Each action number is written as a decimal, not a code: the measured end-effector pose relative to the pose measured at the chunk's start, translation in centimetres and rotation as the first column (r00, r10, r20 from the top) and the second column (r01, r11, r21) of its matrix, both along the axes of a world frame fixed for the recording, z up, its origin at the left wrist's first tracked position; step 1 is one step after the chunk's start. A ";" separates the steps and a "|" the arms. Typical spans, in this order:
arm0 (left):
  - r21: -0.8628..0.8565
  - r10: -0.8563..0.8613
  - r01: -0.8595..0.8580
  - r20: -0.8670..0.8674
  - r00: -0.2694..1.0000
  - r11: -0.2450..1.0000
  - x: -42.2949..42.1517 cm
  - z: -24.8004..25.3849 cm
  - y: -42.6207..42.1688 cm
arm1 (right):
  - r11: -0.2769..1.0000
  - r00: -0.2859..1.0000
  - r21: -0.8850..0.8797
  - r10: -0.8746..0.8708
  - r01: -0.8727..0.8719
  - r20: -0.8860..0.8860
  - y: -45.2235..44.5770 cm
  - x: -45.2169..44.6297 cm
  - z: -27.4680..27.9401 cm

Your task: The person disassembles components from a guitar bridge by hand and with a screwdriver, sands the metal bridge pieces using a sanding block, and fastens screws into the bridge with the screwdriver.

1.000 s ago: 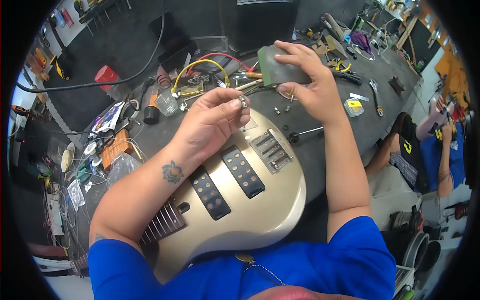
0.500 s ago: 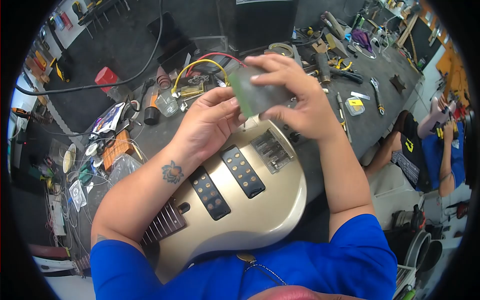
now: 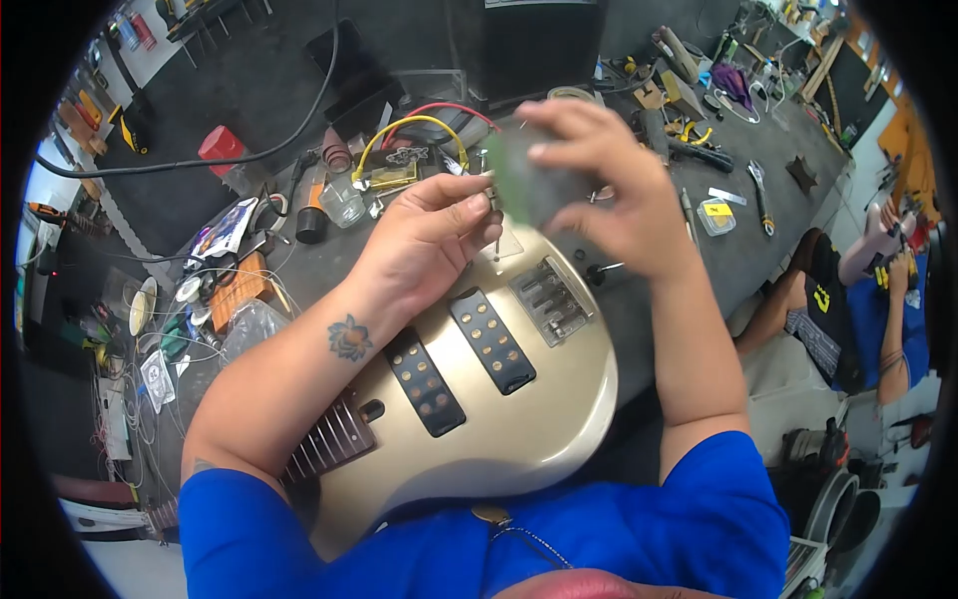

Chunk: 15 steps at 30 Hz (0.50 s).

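My left hand (image 3: 424,240) is closed in a pinch on a small metal piece (image 3: 492,196) whose exact kind I cannot make out. My right hand (image 3: 629,200) grips a grey pad with a green face (image 3: 529,185), smeared by motion, held beside the left fingertips. Whether pad and metal piece touch, I cannot tell. Beneath both hands lies a pale gold electric guitar (image 3: 554,414) with two black pickups (image 3: 492,339) and a metal bridge (image 3: 552,301). Its fretboard (image 3: 327,439) runs off under my left forearm.
Yellow cable (image 3: 414,120), a glass jar (image 3: 342,205) and a red-capped container (image 3: 222,145) stand beyond the guitar. Pliers-like tools (image 3: 699,150), a wrench (image 3: 761,200) and a small clear box (image 3: 716,217) lie on the right. Another person (image 3: 878,309) sits at far right.
The pad in my right hand has shifted slightly right, and its green face shows more. My left hand keeps its pinch, with the metal piece now more visible. The whole view has shifted slightly.
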State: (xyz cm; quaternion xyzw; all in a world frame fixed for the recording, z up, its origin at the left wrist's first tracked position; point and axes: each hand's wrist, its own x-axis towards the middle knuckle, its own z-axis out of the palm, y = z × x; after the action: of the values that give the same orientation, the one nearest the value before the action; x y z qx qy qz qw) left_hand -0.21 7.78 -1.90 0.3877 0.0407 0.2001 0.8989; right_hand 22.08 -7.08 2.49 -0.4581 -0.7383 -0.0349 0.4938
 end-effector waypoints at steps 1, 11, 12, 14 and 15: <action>-0.012 0.012 -0.012 -0.007 1.000 1.000 0.0 0.0 0.0 | 0.998 0.998 -0.017 0.054 -0.053 0.045 -0.2 -1.5 0.3; 0.018 0.054 -0.054 -0.047 0.997 0.998 0.2 0.0 0.0 | 1.000 0.996 0.001 -0.023 0.023 0.083 0.1 -0.3 -0.1; 0.036 0.042 -0.040 -0.053 0.998 0.999 0.1 -0.2 0.1 | 0.996 0.992 0.009 -0.088 0.088 0.091 0.2 0.6 0.2; 0.071 0.025 -0.022 -0.048 0.999 0.997 -0.1 -0.5 0.2 | 0.999 0.997 -0.009 -0.051 0.052 0.050 -0.1 0.2 0.0; 0.063 0.006 -0.007 0.012 1.000 0.998 -0.1 -0.4 0.0 | 1.000 0.996 -0.008 0.008 -0.007 0.090 -0.5 -1.6 0.6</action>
State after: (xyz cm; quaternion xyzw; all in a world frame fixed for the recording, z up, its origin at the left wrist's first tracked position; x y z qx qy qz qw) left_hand -0.26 7.82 -2.32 0.4145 0.0302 0.2065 0.8858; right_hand 20.44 -7.60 3.04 -0.4553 -0.7617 -0.0509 0.4582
